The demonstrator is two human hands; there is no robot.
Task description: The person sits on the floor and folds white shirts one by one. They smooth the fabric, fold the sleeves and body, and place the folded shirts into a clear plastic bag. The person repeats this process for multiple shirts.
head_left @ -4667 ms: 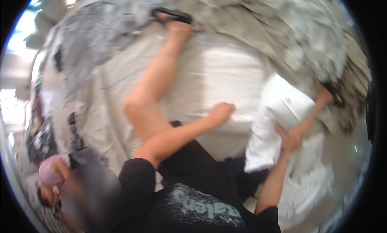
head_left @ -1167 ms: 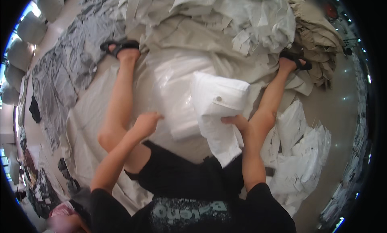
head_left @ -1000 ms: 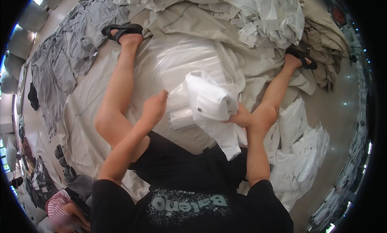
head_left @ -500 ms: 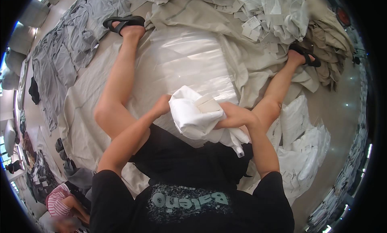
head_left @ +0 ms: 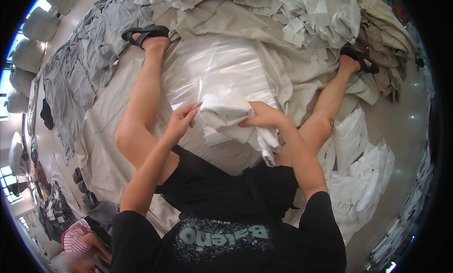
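Note:
A bundled white cloth garment (head_left: 225, 111) is in front of me, above a stack of clear plastic bags (head_left: 222, 60) lying between my legs. My right hand (head_left: 265, 116) is closed on the garment's right side, thumb on top, and a loose end hangs down below the wrist. On the other side, my left hand (head_left: 181, 122) is closed in a pinch beside the garment. Its fingertips meet what looks like the thin edge of a clear bag, raised from the stack's near end. The garment hides part of that bag.
Beige cloth (head_left: 106, 117) covers the floor under me. Grey garments (head_left: 78, 65) are heaped far left, white tagged garments (head_left: 325, 18) far right, brown ones (head_left: 387, 37) beyond. Filled white packages (head_left: 356, 178) lie by my right leg. Another person (head_left: 78, 240) sits at lower left.
My left hand has let go of the garment and now pinches the bag edge. The garment has moved slightly up, held by my right hand; the pale card on it no longer shows.

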